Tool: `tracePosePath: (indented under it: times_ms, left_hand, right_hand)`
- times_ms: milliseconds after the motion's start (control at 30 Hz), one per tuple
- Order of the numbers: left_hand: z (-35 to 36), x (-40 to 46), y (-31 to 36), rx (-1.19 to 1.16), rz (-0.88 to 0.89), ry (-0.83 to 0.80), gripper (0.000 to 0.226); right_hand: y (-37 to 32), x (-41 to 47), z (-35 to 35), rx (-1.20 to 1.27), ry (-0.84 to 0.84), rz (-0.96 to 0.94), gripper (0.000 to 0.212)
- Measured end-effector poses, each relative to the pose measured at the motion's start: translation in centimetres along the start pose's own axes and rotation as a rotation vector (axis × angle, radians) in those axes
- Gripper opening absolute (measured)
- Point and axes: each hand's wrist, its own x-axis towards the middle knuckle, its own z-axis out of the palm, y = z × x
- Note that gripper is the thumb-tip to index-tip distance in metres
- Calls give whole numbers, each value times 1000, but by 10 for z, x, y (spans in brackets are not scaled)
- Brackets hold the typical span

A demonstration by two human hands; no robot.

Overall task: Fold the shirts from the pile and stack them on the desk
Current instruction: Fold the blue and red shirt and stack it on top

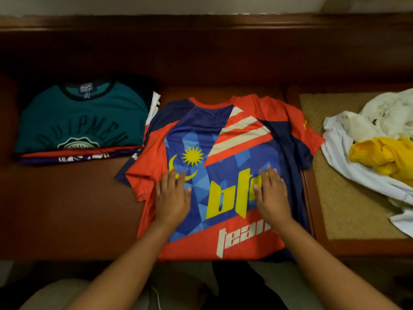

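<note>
Head view, looking down on a dark wooden desk (67, 209). Progress reads as partway. At the left, well apart from the hands, sits a stack of folded shirts (80, 124): a teal shirt on top, collar toward the far edge, with at least a red layer and a purple printed layer showing beneath its near edge; a white-and-black edge pokes out on its right side. Exact count in the stack cannot be told. At the far right, on a woven tan surface (330, 198), lies the unfolded pile (377, 148): crumpled white cloth and a yellow garment, so at least two pieces seem left. Centre of the desk: the red-and-blue jersey (223, 175), spread flat, printed side up, not yet folded. Its long axis runs near-to-far, collar toward the far edge, hem at the near edge of the desk just in front of the person; the axis leans slightly, collar end a little left of straight. Left sleeve splays out toward the stack, its edge close to or just touching it; right sleeve reaches toward the pile. Some dark fabric bunches along the jersey's right side. Left hand (173, 195) lies flat on the lower left chest, fingers straight and slightly spread, pressing the cloth. Right hand (271, 193) lies flat on the yellow lettering, fingers straight, holding nothing. Judgement: smoothing step, ahead of the first fold; sleeves would likely come in next.
</note>
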Motion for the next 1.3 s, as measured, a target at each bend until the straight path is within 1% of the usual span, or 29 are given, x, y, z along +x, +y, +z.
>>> tracePosePath:
  times_ms: [133, 167, 233, 300, 333, 400, 433, 467, 533, 600, 667, 767, 867, 933, 1033, 1100, 1167, 1233, 1300]
  left_hand:
    - [20, -98, 0, 93, -5, -157, 56]
    - [22, -107, -6, 118, -14, -166, 57]
    - [23, -110, -17, 137, -79, -112, 55]
    - [13, -110, -24, 99, -197, -55, 51]
    - [7, -113, -26, 81, -223, -39, 51]
    - [-3, -128, -28, 58, -224, -8, 51]
    - [-6, -139, -29, 33, -254, 13, 50]
    - [-7, -149, -30, -12, -321, 26, 48]
    - [-4, -168, -33, -122, -511, 27, 46]
    - [0, -180, -36, -207, -647, 21, 46]
    - [1, -181, -37, -272, -695, 13, 45]
    - [2, -172, -41, -322, -675, -6, 34]
    - [0, -161, -44, -303, -651, -82, 24]
    - [-4, -157, -47, -245, -682, -125, 24]
    - [-11, -156, -53, -173, -741, -142, 29]
    - [-12, -153, -54, -149, -701, -86, 30]
    - [-11, -143, -51, -160, -619, 14, 33]
    - [-12, -127, -45, -216, -572, 101, 35]
    - [-15, -108, -39, -307, -566, 167, 35]
  right_hand:
    - [6, -89, 22, -60, -98, -28, 68]
    - [11, -99, 25, -92, -109, -24, 69]
    - [21, -105, 25, -135, -100, 2, 69]
    - [22, -103, 16, -92, -67, 79, 63]
    - [20, -105, 10, -37, -38, 115, 58]
    - [20, -118, -3, 85, 73, 147, 45]
    - [24, -130, -7, 142, 152, 169, 40]
    - [30, -143, -10, 197, 228, 225, 36]
    - [46, -168, -14, 263, 317, 419, 35]
    - [57, -182, -17, 244, 314, 581, 38]
    - [58, -181, -20, 229, 268, 626, 39]
    - [56, -170, -25, 191, 217, 621, 33]
    - [58, -164, -24, 41, 133, 570, 21]
    - [62, -162, -24, -28, 123, 522, 19]
    - [70, -162, -29, -35, 122, 535, 21]
    - [74, -160, -34, 6, 114, 501, 20]
    - [72, -152, -42, 35, 127, 435, 19]
    - [65, -136, -50, 63, 160, 365, 21]
    - [52, -113, -61, 107, 200, 297, 23]
